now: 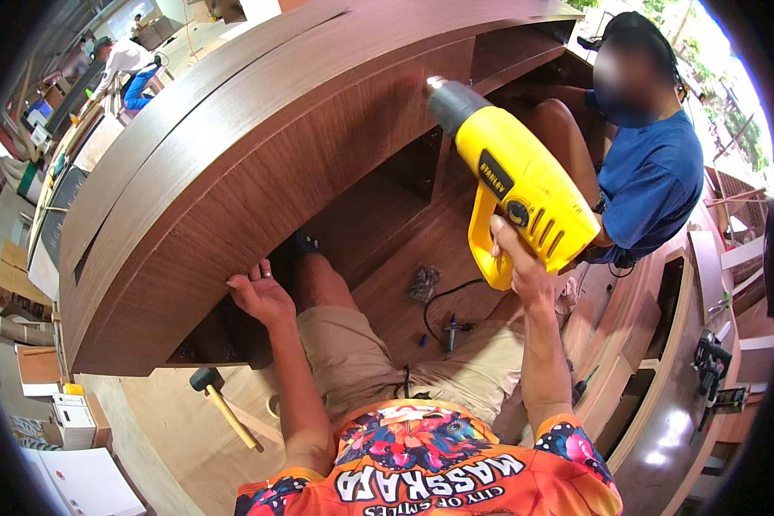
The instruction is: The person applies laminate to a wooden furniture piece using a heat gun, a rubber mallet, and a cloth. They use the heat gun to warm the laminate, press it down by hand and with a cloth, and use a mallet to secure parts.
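Observation:
My right hand is closed around the handle of a yellow heat gun. Its dark nozzle points up and left, with the tip close to the face of a curved panel of brown wood grain. Whether the tip touches the panel, I cannot tell. Lower on the left, my left hand rests its fingers, loosely bent and apart, against the panel's lower edge. The panel belongs to a large brown cabinet with hollow compartments behind it.
A co-worker in a blue shirt sits close at the right. A mallet lies at the lower left. Between my legs are a small plastic bag and a blue-tipped tool. Another person bends over farther back.

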`<state>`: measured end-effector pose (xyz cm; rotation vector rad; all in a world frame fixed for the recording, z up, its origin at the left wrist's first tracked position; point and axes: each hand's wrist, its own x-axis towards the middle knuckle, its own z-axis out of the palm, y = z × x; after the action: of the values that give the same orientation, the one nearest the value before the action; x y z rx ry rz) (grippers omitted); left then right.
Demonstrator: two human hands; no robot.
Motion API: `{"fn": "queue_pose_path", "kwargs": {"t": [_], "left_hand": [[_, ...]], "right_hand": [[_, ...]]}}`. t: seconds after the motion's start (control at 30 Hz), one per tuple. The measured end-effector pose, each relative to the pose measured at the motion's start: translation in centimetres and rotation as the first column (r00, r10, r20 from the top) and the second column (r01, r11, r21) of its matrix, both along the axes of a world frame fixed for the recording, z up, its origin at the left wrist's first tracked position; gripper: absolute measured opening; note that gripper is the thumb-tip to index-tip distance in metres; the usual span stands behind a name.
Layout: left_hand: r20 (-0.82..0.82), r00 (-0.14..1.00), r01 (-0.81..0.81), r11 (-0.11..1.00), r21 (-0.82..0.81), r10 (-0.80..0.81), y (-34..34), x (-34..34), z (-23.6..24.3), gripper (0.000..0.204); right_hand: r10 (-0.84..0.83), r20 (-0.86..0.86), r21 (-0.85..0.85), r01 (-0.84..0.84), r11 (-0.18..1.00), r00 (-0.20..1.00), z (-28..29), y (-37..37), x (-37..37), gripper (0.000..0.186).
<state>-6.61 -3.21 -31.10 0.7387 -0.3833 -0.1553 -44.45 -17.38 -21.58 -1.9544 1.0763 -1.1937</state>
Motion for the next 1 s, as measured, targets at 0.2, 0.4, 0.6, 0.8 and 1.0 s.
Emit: {"fn": "queue_pose_path", "kwargs": {"t": [0.2, 0.4, 0.6, 0.8, 1.0], "left_hand": [[0.047, 0.999, 0.017, 1.0, -0.002, -0.017, -0.6, -0.1, -0.3, 0.073], [0.095, 0.994, 0.048, 0.999, 0.019, -0.05, -0.3, 0.5, -0.8, 0.074], [0.077, 0.996, 0.028, 0.998, 0.064, -0.033, -0.1, 0.8, -0.7, 0.083], [0.074, 0.997, -0.013, 0.995, 0.103, 0.006, -0.7, -0.4, 0.6, 0.086], [0.065, 0.998, -0.012, 0.994, 0.106, 0.005, -0.3, -0.4, 0.7, 0.084]], "right_hand": [[0.004, -0.362, -0.298, -0.12, 0.947, 0.932, -1.9, 1.7, -1.4, 0.046], [0.132, 0.09, 0.063, -0.138, 0.988, 0.987, 1.6, 2.2, -0.6, 0.053], [0.182, 0.077, -0.125, -0.172, 0.977, 0.98, -0.2, 1.0, -1.9, 0.056], [-0.088, 0.559, 0.281, -0.089, 0.955, 0.824, -1.1, -1.2, -0.5, 0.034], [0.06, 0.176, -0.002, -0.06, 0.998, 0.983, -4.6, 3.1, -1.3, 0.05]]}}
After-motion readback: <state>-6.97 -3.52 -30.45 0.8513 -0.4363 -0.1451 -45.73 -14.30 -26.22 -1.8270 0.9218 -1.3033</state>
